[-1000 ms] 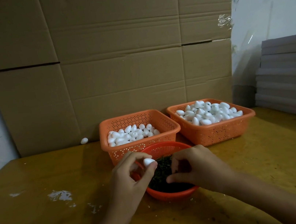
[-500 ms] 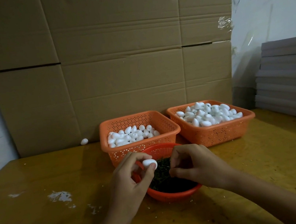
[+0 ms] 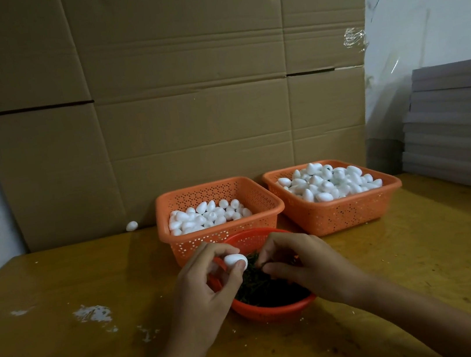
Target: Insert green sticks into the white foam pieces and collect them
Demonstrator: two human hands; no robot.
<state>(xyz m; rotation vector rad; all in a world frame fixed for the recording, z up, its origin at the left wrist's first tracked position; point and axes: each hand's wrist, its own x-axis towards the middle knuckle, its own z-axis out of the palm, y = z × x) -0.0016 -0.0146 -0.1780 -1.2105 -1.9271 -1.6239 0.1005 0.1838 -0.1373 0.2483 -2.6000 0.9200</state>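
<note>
You are at the joining step, so bring the stick to the foam along a straight line. Turn the white foam egg (image 3: 235,261) so one end faces your right hand (image 3: 308,262), aim the stick at the middle of that end, and push along the egg's long axis. Foam this light will likely tear or split if the stick goes in crooked. Grip the stick close to its tip so it does not bend, and keep the pressure on the egg gentle, since it probably dents easily.

Your left hand (image 3: 205,293) is curled, with thumb and fingertips closed around the foam egg, holding it above the near rim of the round red basket (image 3: 275,307). Your right hand is nearly closed, thumb and forefinger pinched together just right of the egg, over the dark pile of green sticks (image 3: 262,287) in that basket. Something thin and dark seems to sit in the pinch, but you cannot tell from here whether it is a single stick or part of the pile.

Behind the round basket, on the worktop (image 3: 71,355), stand the left orange basket (image 3: 221,232) and the right orange basket (image 3: 340,211), both holding white foam eggs. Whether either lot already carries sticks is not clear. One stray foam egg (image 3: 131,226) lies against the cardboard boxes (image 3: 185,94).
</note>
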